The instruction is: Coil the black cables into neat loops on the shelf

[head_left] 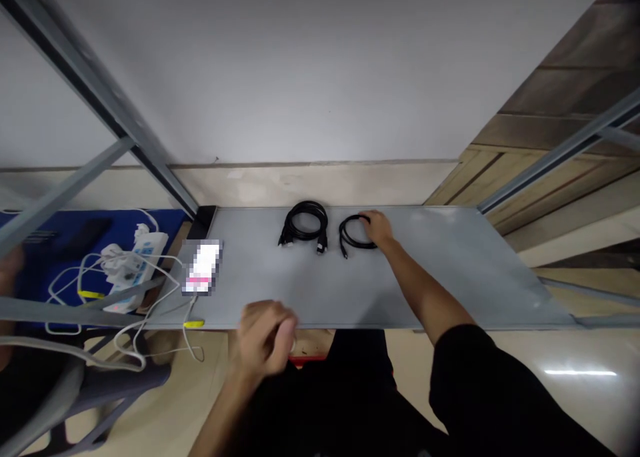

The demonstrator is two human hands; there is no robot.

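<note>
On the grey shelf [310, 290] lie two coiled black cables. The right one is a thinner cable [356, 245], looped once or more, with a small plug pointing toward me. My right hand [379, 229] reaches over the shelf, its fingers closed on the right side of that loop; the fingertips are partly hidden. To the left sits a thicker coiled cable [306, 236], with connector ends turned toward me, touched by neither hand. My left hand [266, 337] is curled into a fist above the shelf's front edge, apart from both cables, and no object shows in it.
A phone [203, 267] with a lit, blurred screen lies on the shelf's left end, a white cord [190, 310] running from it. Further left, a power strip [145, 263] holds chargers on a blue surface. Metal posts [165, 180] frame the shelf. Another person's arm shows far left.
</note>
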